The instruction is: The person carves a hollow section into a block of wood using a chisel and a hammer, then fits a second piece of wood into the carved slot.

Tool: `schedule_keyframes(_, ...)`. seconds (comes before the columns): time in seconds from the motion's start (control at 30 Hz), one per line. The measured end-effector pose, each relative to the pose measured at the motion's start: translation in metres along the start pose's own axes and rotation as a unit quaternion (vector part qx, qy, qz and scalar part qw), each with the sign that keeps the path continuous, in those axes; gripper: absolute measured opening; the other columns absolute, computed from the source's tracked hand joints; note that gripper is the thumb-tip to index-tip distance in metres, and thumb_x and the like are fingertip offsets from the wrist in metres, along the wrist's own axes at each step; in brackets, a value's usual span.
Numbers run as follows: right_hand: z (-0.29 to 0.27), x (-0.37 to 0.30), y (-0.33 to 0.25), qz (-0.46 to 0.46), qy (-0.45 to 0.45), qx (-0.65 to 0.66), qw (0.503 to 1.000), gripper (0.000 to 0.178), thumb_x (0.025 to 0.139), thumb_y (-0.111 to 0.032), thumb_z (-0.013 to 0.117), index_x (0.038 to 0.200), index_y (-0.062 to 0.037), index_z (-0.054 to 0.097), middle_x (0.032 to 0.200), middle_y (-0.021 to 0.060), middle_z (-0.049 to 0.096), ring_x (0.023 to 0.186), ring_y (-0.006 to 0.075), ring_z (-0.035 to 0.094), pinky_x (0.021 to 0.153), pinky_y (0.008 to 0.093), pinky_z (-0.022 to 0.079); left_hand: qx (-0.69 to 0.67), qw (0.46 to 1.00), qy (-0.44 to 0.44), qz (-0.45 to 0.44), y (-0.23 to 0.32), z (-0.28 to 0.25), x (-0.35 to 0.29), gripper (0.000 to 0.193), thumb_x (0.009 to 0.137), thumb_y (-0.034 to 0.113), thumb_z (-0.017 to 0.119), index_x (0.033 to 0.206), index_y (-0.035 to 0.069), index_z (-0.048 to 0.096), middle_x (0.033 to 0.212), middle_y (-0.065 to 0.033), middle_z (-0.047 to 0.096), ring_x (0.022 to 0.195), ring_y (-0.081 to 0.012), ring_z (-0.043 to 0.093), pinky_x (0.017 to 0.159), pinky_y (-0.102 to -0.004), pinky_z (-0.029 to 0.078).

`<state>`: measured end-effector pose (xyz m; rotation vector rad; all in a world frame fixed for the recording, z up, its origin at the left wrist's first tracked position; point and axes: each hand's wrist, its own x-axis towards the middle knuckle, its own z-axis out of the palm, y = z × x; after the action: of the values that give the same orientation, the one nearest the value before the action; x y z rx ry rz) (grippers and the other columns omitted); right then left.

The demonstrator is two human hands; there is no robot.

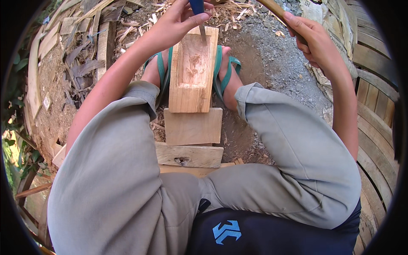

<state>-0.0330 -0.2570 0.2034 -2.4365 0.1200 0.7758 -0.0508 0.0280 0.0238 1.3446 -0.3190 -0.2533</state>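
Note:
Between my feet lies a pale wooden block (190, 100) with a rectangular hollow cut into its top. Loose chips (194, 63) sit in the hollow. My left hand (176, 21) is closed around the blue handle of a chisel (196, 6), whose metal blade slants down into the hollow near its far right end. Raised off to the right, my right hand (313, 40) grips a wooden tool handle (274, 8); the tool's head is beyond the upper edge, so its kind is hidden.
Under and in front of the block are short boards (193, 126). My feet in green sandals (227, 76) flank it. Wood scraps (80, 55) and shavings cover the ground at left and far side, gravel (280, 55) lies right, and wooden slats (374, 123) line the right edge.

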Motion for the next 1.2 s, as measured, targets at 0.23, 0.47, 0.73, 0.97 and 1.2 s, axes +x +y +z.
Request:
schedule_keyframes(0.23, -0.022, -0.024, -0.027, -0.072, 0.036, 0.100, 0.992, 0.042, 0.103, -0.045, 0.059, 0.078, -0.0119, 0.057, 0.058, -0.0093, 0.038, 0.047, 0.0018, 0.033, 0.042, 0.0224, 0.025, 0.149, 0.988, 0.041, 0.007, 0.007, 0.007, 0.011, 0.024, 0.086, 0.005, 0.078, 0.107, 0.001, 0.068, 0.099, -0.0026, 0.067, 0.090, -0.0103, 0.064, 0.080, -0.0279, 0.052)
schedule_keyframes(0.47, -0.006, -0.032, -0.055, -0.154, 0.114, -0.091, 0.977, 0.044, 0.102, -0.046, 0.061, 0.079, -0.0089, 0.062, 0.060, -0.0068, 0.043, 0.050, 0.0018, 0.036, 0.044, 0.0223, 0.025, 0.234, 0.968, 0.091, 0.013, 0.011, 0.008, 0.011, 0.019, 0.083, 0.008, 0.082, 0.096, 0.002, 0.069, 0.083, 0.0001, 0.064, 0.074, -0.0078, 0.057, 0.068, -0.0268, 0.048)
schedule_keyframes(0.73, -0.005, -0.022, -0.057, -0.088, 0.089, -0.061, 0.990, 0.046, 0.102, -0.047, 0.061, 0.076, -0.0089, 0.061, 0.057, -0.0083, 0.039, 0.047, 0.0019, 0.034, 0.042, 0.0238, 0.025, 0.227, 0.971, 0.075, 0.002, 0.005, 0.007, 0.020, 0.017, 0.084, 0.008, 0.080, 0.088, 0.003, 0.065, 0.068, 0.0031, 0.058, 0.065, -0.0056, 0.052, 0.060, -0.0258, 0.044)
schedule_keyframes(0.97, -0.010, -0.024, -0.078, -0.083, 0.120, -0.024, 0.989, 0.046, 0.102, -0.047, 0.059, 0.076, -0.0097, 0.061, 0.055, -0.0093, 0.038, 0.045, 0.0022, 0.032, 0.040, 0.0225, 0.021, 0.166, 0.984, 0.063, -0.029, 0.001, -0.001, 0.030, 0.016, 0.086, 0.011, 0.080, 0.089, 0.003, 0.066, 0.073, -0.0005, 0.065, 0.066, -0.0057, 0.059, 0.060, -0.0248, 0.047)
schedule_keyframes(1.2, -0.016, -0.014, -0.063, -0.073, 0.145, -0.092, 0.982, 0.045, 0.102, -0.047, 0.058, 0.075, -0.0110, 0.059, 0.057, -0.0077, 0.040, 0.045, 0.0033, 0.031, 0.040, 0.0246, 0.023, 0.214, 0.973, 0.074, -0.043, -0.005, -0.001, 0.031, 0.017, 0.084, 0.011, 0.081, 0.087, 0.005, 0.066, 0.069, 0.0052, 0.055, 0.064, -0.0046, 0.049, 0.058, -0.0250, 0.041)
